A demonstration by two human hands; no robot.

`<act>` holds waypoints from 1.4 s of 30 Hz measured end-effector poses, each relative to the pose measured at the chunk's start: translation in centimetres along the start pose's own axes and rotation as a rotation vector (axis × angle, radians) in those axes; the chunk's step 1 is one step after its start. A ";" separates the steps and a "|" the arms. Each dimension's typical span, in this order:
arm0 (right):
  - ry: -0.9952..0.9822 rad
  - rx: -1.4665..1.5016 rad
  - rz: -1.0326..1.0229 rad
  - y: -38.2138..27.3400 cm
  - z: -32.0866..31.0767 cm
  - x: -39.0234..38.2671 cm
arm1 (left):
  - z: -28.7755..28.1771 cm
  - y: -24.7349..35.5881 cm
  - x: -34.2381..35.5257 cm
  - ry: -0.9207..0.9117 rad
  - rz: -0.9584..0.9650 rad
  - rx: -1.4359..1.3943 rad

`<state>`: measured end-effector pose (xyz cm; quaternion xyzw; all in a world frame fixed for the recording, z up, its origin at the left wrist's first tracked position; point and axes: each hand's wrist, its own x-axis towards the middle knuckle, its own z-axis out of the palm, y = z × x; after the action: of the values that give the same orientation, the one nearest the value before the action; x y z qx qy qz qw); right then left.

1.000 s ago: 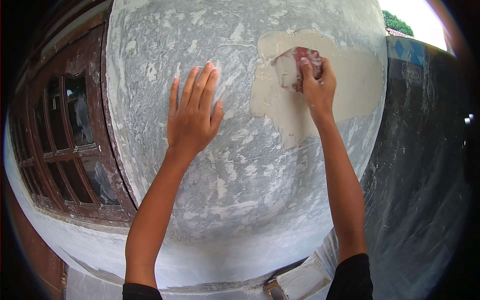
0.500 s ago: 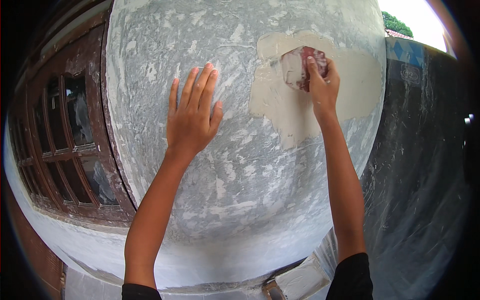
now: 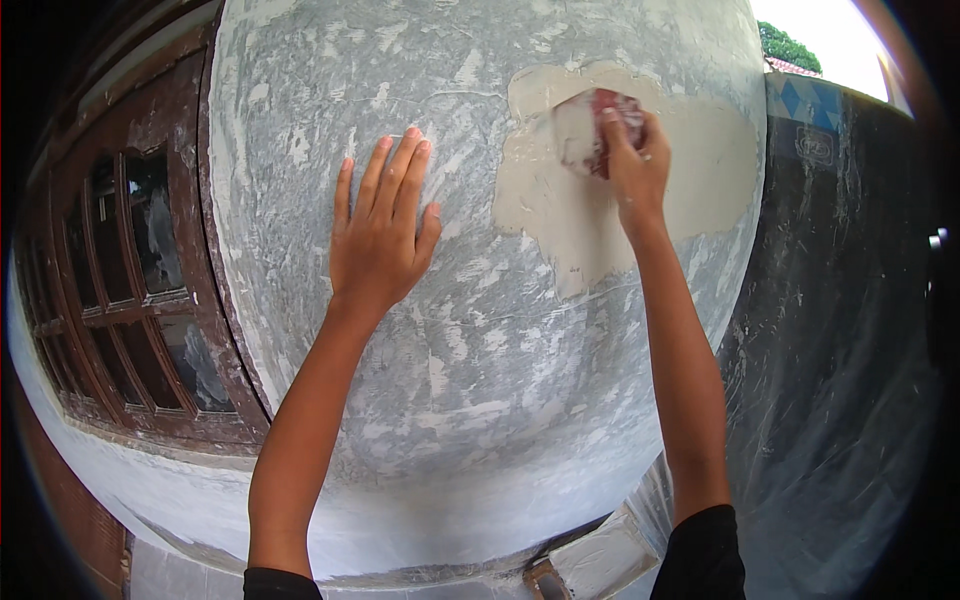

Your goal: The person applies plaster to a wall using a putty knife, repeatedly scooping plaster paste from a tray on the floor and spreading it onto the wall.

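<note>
My left hand (image 3: 378, 225) lies flat with fingers spread against the grey, white-streaked wall (image 3: 490, 370). Higher up and to the right, my right hand (image 3: 640, 182) grips a red putty scraper (image 3: 577, 130), pinched between thumb and fingers. Pale putty smears much of the scraper's face, and its outline is slightly blurred. It rests over a patch of wet-looking beige putty (image 3: 700, 165) with ragged edges, which spreads across the upper right of the wall. The fingers behind the scraper are partly hidden.
A brown wooden window frame (image 3: 190, 330) with glass panes stands at the left. To the right is a dark, scuffed wall (image 3: 820, 350) with a blue-patterned top. On the floor at the bottom, a putty-smeared board or tray (image 3: 605, 560) lies near the wall's base.
My right hand has slid a little left and slightly up with the scraper across the putty. My left hand stays flat on the wall. The view has shifted slightly.
</note>
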<state>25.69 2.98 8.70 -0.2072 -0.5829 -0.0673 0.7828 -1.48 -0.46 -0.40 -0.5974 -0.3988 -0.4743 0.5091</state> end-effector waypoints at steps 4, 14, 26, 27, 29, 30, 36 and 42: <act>-0.022 0.177 -0.004 -0.6 1.5 -1.2 | -0.1 0.0 -0.1 -0.013 0.001 -0.003; -0.160 -0.169 -0.353 0.6 2.2 -0.9 | -0.2 0.0 0.0 -0.007 0.010 0.004; 0.082 0.179 0.146 -0.4 1.0 2.2 | -0.1 -0.1 0.0 0.002 0.005 0.007; 0.082 0.179 0.145 -0.5 1.0 2.0 | -0.1 -0.1 0.0 -0.003 0.004 0.006; 0.073 0.314 0.158 -0.8 1.2 0.7 | -0.1 -0.2 -0.2 -0.009 0.000 0.012; -0.068 0.292 0.018 0.0 1.8 -0.6 | -0.2 -0.3 -0.3 -0.013 -0.004 0.014; 0.258 0.203 0.233 0.0 0.1 0.9 | -0.1 -0.2 -0.2 -0.006 -0.004 0.006; -0.035 0.033 -0.103 2.1 0.5 0.2 | -0.1 0.0 0.1 0.002 0.004 0.006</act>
<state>26.04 5.12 8.43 -0.1651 -0.6074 -0.0945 0.7713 -1.46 -0.56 -0.32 -0.5961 -0.3985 -0.4728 0.5122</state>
